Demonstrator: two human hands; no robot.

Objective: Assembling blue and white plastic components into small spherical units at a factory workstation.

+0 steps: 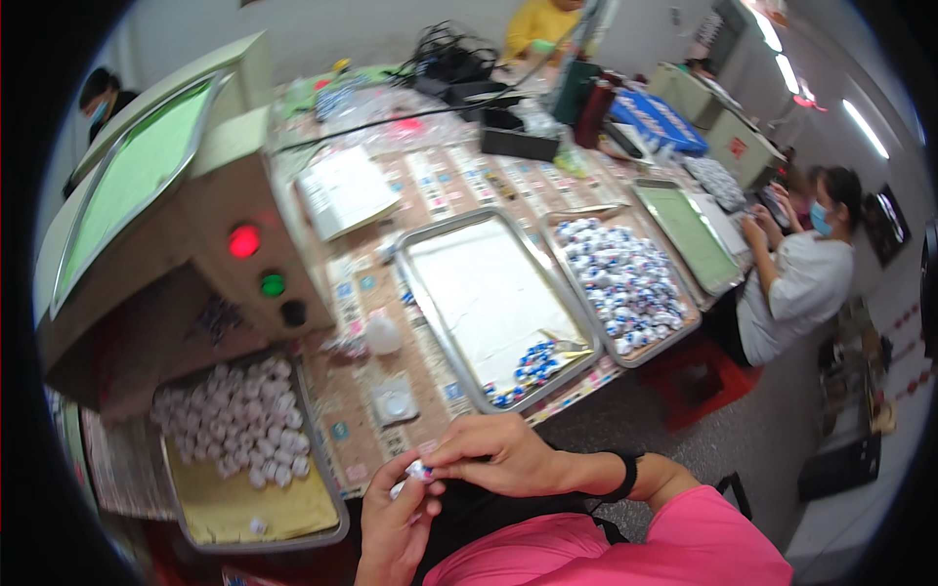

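White-and-blue piece (420,471): the left hand (394,513) and right hand (500,455) both pinch it, a fingertip grip presumably steadying something so small.

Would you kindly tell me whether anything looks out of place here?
Only mildly: in the lower-left tray, one white piece lies alone near the lower rim, apart from the clustered pile.

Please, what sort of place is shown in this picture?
Probably a small assembly workshop: metal trays hold many similar small pieces, a boxy machine has red and green controls, and a co-worker in white sits farther along on the right.
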